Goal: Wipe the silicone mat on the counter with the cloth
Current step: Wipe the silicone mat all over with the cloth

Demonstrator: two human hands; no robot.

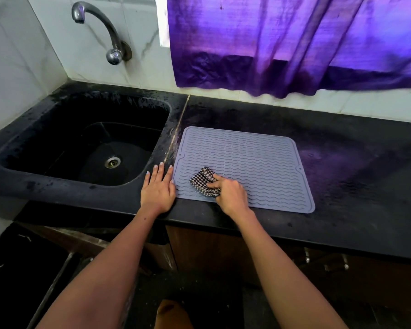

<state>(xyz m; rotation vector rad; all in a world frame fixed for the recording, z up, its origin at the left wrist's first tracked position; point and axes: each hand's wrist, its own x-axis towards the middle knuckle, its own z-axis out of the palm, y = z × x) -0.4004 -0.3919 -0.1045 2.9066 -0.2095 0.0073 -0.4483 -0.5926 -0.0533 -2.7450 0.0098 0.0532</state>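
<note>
Here, left hand [157,189] flat, fingers together, steadying mat [244,162] edge; right hand [231,195] fingers pinch cloth [203,180], wiping near corner.

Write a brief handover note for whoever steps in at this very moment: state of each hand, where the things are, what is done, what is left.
Left hand: open, flat on the counter against the mat's left edge.
Right hand: grips the cloth, pressing it on the mat near its front left corner.
Mat: flat on the counter, right of the sink.
Done: cloth is on the mat; how much has been wiped cannot be told.
Left: wipe the rest of the mat, likely towards the back and right.
</note>
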